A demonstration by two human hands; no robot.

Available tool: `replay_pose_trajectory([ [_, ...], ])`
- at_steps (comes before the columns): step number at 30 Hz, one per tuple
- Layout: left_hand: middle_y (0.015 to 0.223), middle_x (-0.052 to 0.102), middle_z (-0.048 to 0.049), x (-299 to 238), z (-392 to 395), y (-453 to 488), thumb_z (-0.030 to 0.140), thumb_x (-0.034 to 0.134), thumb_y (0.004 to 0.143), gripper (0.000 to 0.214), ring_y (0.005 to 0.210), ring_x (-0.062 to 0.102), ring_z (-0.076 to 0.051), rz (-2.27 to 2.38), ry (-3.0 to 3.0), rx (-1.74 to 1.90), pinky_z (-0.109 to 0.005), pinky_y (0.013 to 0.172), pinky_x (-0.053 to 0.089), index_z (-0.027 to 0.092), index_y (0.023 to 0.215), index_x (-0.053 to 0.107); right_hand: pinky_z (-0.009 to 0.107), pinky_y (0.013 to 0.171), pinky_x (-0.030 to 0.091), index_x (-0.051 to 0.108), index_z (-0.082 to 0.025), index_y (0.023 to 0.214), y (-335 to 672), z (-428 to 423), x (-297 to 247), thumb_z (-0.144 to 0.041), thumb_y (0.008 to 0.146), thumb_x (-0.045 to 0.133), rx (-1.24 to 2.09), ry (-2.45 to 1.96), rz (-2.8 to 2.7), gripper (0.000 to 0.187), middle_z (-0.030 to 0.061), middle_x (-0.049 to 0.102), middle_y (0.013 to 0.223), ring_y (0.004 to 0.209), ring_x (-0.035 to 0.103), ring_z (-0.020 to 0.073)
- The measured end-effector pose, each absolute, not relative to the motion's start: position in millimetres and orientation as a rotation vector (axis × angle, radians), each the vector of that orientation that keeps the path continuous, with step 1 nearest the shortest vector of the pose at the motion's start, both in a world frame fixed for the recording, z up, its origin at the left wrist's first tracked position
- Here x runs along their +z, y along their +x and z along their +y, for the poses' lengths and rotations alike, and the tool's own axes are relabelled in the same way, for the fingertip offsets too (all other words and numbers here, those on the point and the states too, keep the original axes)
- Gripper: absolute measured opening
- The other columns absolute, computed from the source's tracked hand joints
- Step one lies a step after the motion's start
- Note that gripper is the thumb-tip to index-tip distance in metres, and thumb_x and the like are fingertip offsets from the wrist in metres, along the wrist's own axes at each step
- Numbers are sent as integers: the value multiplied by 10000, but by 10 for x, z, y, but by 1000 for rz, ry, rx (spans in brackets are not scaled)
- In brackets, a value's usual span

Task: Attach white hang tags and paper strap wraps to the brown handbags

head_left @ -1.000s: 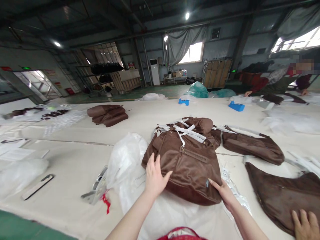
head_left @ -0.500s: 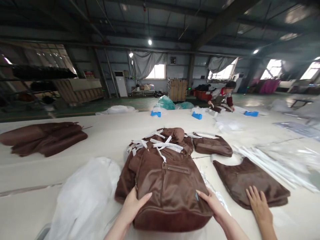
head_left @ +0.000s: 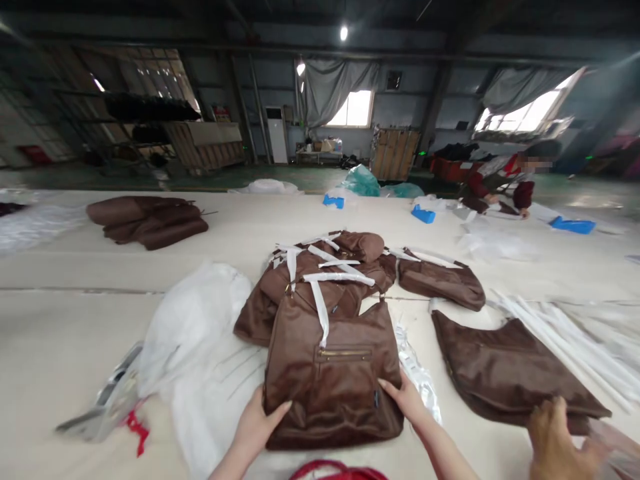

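A brown handbag (head_left: 345, 380) with a front zip and white-wrapped straps lies before me. My left hand (head_left: 260, 417) grips its lower left side, thumb on the front and fingers hidden at the edge. On the lower right side, my right hand (head_left: 403, 393) holds it the same way, thumb near a small dark tag. More brown bags (head_left: 260, 307) with white-wrapped straps are heaped just behind it. Another flat brown bag (head_left: 515, 373) lies to the right, where a co-worker's hand (head_left: 560, 440) is at its lower edge.
Clear plastic wrapping (head_left: 195, 333) lies at left beside a metal tool (head_left: 100, 407) with a red ribbon (head_left: 136, 430). White strips (head_left: 565, 340) lie at right. Brown pieces (head_left: 150, 220) rest far left. Blue tape dispensers (head_left: 424, 213) line the far edge, near another person (head_left: 500, 180).
The held bag has come nearer and lies flatter, apart from the heap, with both hands still on it. My view has turned left and down. The co-worker's hand has shifted to the bag's edge.
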State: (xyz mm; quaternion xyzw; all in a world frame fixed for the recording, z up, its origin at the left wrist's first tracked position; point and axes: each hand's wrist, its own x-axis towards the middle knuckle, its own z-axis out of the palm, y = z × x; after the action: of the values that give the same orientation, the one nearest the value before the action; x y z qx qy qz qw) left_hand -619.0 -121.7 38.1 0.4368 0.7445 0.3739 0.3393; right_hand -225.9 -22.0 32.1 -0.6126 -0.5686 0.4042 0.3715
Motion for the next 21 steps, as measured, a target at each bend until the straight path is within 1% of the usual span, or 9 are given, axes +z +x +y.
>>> replay_pose_trajectory([
  [3,1032,691,-140,482,-1280,-6120,509,698,624,604,982,654,-303,2011,1108,953,-423,889,513,135,1069,537,440,937,503,619,-217,1099,-2504,-187,34,-495,716,661,1186,-1576,-1523,475,71,702,1075,1065,625,294],
  [6,1026,694,-144,535,-1361,-6031,482,718,630,586,971,655,-298,2015,1077,959,-420,886,506,127,1070,563,424,960,484,588,-174,1110,-2398,-127,-184,-529,724,629,1292,-1594,-1566,526,101,696,1098,1070,628,289],
  [10,1044,696,-138,454,-1488,-5867,448,732,644,546,978,653,-293,1920,1053,984,-401,896,509,130,1070,607,402,939,497,580,-181,1121,-2215,-20,-348,-553,715,635,1361,-1601,-1604,553,89,703,1085,1055,638,283],
  [14,1076,690,-119,342,-1537,-5764,449,721,659,526,1018,641,-282,1887,1001,1003,-401,945,494,142,1069,601,395,922,500,614,-197,1093,-2094,3,-315,-562,703,634,1286,-1645,-1634,535,76,709,1067,1040,643,287],
  [15,1067,692,-118,333,-1532,-5781,474,715,661,532,1012,644,-282,1869,972,1016,-403,941,499,144,1060,593,384,913,503,618,-194,1103,-2029,25,-283,-570,728,598,1263,-1657,-1613,531,80,703,1083,1043,641,280],
  [17,1022,697,-121,344,-1491,-5879,540,696,665,571,985,655,-285,1870,913,1047,-413,910,520,141,1054,570,348,875,514,610,-177,1140,-1827,105,-213,-563,819,450,1143,-1769,-1575,527,92,697,1097,1022,651,248],
  [19,961,691,-122,397,-1411,-6033,590,682,659,624,942,662,-288,1973,901,1103,-427,860,543,134,1062,545,340,842,513,603,-141,1152,-1560,204,-158,-499,873,333,951,-1988,-1545,529,122,699,1071,977,663,238],
  [20,958,679,-121,441,-1359,-6111,596,681,660,642,934,660,-283,2029,938,1145,-430,846,547,133,1079,532,349,833,506,611,-127,1136,-1429,247,-143,-464,875,330,862,-2103,-1538,511,138,702,1044,957,667,248],
  [21,971,664,-120,496,-1301,-6179,589,682,668,650,933,654,-275,2066,1001,1190,-429,838,549,135,1104,519,361,827,498,627,-121,1103,-1317,281,-140,-434,862,366,798,-2196,-1539,474,150,705,1014,942,667,263],
])
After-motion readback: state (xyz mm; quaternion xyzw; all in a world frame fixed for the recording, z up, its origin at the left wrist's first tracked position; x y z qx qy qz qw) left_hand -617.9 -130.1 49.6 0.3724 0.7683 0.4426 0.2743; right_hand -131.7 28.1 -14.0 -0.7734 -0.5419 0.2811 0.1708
